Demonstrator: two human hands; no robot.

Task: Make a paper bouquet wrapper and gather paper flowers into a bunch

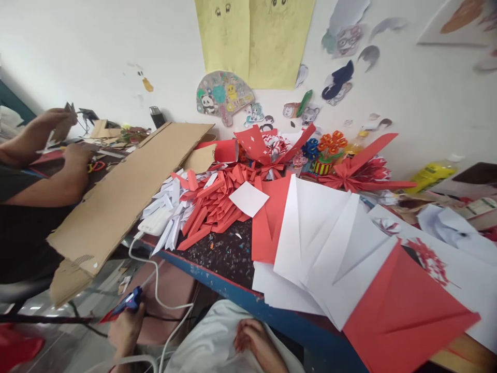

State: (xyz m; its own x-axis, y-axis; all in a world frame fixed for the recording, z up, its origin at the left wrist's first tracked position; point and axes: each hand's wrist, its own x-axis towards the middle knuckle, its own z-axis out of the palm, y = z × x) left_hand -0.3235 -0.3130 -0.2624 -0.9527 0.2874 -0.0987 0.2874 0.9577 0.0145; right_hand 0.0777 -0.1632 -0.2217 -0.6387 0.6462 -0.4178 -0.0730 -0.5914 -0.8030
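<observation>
Below the table edge, my left hand [126,329] is closed round a blue and red glue gun [125,305], whose nozzle points left. A white cable [157,290] runs from the table down past that hand. My right hand [254,339] rests on the white cloth [209,342] over my lap, with its fingers curled in and nothing visible in them. Large folded white and red paper sheets [334,248] lie on the table just above my right hand. Further back is a pile of folded red and white paper strips [205,202].
The blue-edged table [233,287] has a dark speckled top. A long cardboard sheet [124,191] leans off its left end. Another person's hands [58,150] work at the far left near red scissors [96,166]. Paper flowers [330,150] and drawings line the wall.
</observation>
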